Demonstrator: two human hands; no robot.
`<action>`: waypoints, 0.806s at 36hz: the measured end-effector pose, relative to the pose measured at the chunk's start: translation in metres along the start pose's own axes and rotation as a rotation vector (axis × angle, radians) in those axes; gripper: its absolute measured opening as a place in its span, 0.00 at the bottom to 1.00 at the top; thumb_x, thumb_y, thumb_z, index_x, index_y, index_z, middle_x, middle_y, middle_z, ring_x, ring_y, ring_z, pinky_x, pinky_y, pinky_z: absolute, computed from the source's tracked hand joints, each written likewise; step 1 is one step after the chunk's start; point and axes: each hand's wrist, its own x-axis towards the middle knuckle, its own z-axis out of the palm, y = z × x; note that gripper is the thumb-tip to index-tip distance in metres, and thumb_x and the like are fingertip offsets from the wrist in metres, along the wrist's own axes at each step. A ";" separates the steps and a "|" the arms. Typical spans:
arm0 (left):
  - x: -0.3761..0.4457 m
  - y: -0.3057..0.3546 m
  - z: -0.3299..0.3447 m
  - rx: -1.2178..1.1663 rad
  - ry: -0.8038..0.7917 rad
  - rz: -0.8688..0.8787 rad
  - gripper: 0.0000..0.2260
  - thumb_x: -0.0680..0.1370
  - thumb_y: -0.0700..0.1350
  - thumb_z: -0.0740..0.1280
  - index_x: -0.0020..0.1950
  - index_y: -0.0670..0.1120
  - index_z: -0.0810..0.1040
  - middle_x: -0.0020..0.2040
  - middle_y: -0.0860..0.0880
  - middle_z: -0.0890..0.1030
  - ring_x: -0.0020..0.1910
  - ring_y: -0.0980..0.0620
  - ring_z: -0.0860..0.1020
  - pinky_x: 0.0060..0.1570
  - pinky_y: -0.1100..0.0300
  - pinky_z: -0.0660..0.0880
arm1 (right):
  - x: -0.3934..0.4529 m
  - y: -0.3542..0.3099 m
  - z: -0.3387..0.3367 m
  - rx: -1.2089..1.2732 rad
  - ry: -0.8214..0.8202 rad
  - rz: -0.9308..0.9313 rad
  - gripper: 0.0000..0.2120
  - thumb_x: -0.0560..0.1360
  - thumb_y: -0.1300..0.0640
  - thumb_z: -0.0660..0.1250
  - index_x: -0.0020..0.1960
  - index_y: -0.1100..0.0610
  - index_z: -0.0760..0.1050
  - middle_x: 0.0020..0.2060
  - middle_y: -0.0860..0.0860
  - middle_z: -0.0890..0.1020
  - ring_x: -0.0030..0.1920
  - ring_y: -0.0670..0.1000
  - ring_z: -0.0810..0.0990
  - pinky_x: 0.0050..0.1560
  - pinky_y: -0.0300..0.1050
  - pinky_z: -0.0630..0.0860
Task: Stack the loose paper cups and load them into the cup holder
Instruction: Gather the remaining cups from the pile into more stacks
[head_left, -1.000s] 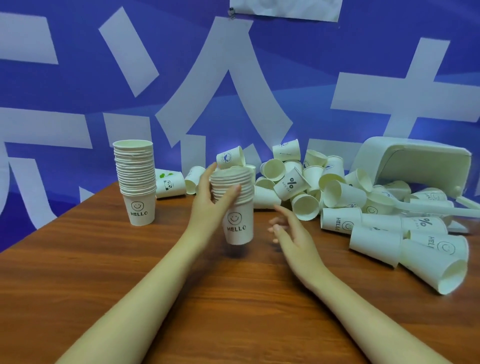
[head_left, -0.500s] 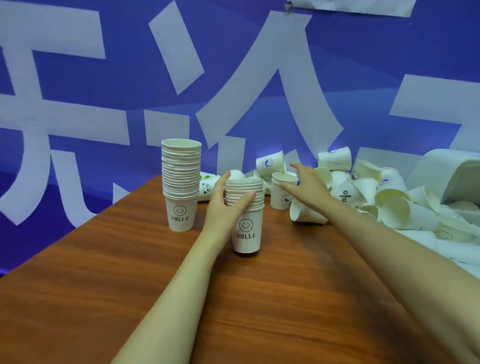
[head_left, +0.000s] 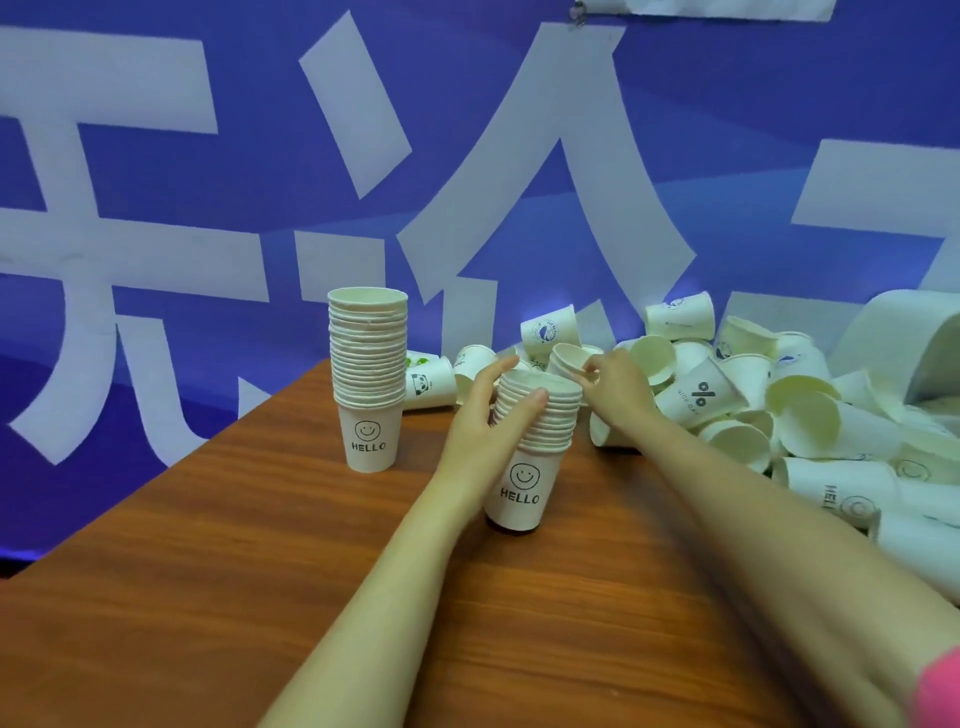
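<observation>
Right hand (head_left: 615, 382) now pinches a single cup (head_left: 569, 358) by its rim, tilted, just above and beside the short stack (head_left: 535, 441); half a second ago it was only reaching into the pile. Left hand (head_left: 485, 415) wraps the short stack's rims, thumb across the front, steadying it on the table (head_left: 208, 571). Next is probably nesting that cup. Taller stack (head_left: 368, 374) stands apart to the left. Big loose pile (head_left: 779, 410) remains, cup holder (head_left: 893, 338) lying at far right, so lots left.
</observation>
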 end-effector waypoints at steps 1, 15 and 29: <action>-0.001 0.001 0.001 0.001 -0.005 0.002 0.19 0.78 0.48 0.67 0.69 0.56 0.69 0.61 0.59 0.76 0.52 0.75 0.72 0.45 0.82 0.67 | -0.002 0.000 -0.002 0.012 -0.007 0.003 0.12 0.76 0.51 0.67 0.45 0.60 0.81 0.45 0.58 0.80 0.44 0.56 0.77 0.38 0.46 0.69; -0.012 0.014 0.009 -0.069 -0.009 -0.036 0.19 0.80 0.48 0.64 0.71 0.55 0.68 0.62 0.60 0.72 0.55 0.68 0.71 0.44 0.79 0.67 | -0.086 -0.018 -0.125 0.660 0.335 -0.141 0.07 0.78 0.57 0.68 0.50 0.61 0.80 0.48 0.54 0.81 0.48 0.44 0.79 0.50 0.33 0.74; -0.040 0.028 0.045 -0.065 -0.245 0.063 0.25 0.77 0.53 0.63 0.73 0.50 0.67 0.66 0.55 0.77 0.65 0.60 0.74 0.60 0.67 0.71 | -0.129 -0.019 -0.174 0.563 0.184 -0.399 0.06 0.78 0.61 0.66 0.52 0.62 0.79 0.48 0.54 0.80 0.50 0.46 0.78 0.51 0.32 0.74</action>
